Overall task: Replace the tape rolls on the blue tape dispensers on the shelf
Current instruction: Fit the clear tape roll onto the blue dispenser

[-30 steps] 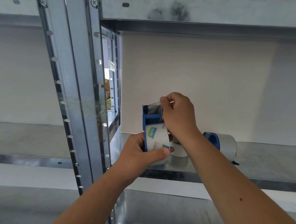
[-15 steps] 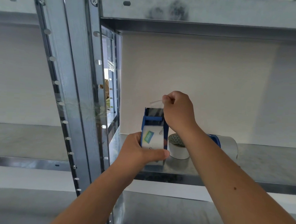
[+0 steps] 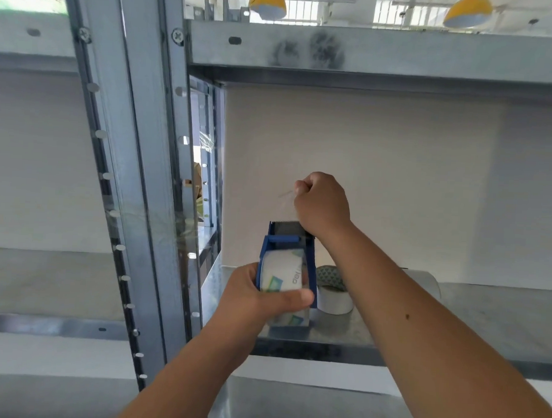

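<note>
A blue tape dispenser point(image 3: 285, 241) with a labelled tape roll point(image 3: 282, 274) inside is held over the front of the metal shelf point(image 3: 486, 319). My left hand point(image 3: 257, 295) grips the dispenser and roll from the left, thumb across the roll. Above the serrated blade, my right hand point(image 3: 321, 204) pinches the clear tape end point(image 3: 288, 198), which stretches upward. A white tape roll point(image 3: 334, 296) with a patterned core stands on the shelf just right of the dispenser. Behind my right forearm a second roll point(image 3: 424, 280) is mostly hidden.
A grey upright post point(image 3: 135, 182) with holes stands to the left of the hands. The upper shelf beam point(image 3: 372, 51) crosses overhead. A white wall backs the shelf. A lower shelf point(image 3: 289, 411) lies below.
My right hand has risen above the dispenser, drawing the clear tape up past the blade. The view has tilted upward, showing the lamps above the top shelf.
</note>
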The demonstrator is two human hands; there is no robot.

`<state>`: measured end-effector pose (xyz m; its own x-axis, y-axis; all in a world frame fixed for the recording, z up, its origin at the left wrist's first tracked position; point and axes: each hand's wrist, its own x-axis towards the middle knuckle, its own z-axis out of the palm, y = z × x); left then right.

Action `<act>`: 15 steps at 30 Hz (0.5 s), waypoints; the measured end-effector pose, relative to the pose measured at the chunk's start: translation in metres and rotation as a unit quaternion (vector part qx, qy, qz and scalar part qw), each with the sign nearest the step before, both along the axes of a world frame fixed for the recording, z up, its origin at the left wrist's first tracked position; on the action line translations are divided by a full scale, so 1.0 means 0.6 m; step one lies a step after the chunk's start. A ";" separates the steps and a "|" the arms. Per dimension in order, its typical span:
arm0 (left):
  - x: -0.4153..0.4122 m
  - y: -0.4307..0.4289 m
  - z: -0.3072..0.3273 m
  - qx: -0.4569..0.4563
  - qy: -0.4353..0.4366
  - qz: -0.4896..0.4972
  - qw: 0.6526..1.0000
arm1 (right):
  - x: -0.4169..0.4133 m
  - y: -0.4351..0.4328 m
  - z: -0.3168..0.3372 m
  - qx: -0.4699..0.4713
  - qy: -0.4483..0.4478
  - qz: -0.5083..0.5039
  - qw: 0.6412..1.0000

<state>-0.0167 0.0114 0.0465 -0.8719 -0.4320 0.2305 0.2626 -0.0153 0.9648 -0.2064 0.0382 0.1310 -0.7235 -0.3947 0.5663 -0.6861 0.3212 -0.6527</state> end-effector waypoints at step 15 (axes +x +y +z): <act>0.005 0.014 0.001 0.023 -0.043 0.045 0.998 | -0.051 -0.006 0.016 -0.110 -0.216 0.024 0.970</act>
<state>-0.0136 0.0201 0.0470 -0.8442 -0.5187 0.1352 0.1819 -0.0400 0.9825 -0.2371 0.0345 0.1408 -0.8958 -0.3376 0.2891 -0.3442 0.1153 -0.9318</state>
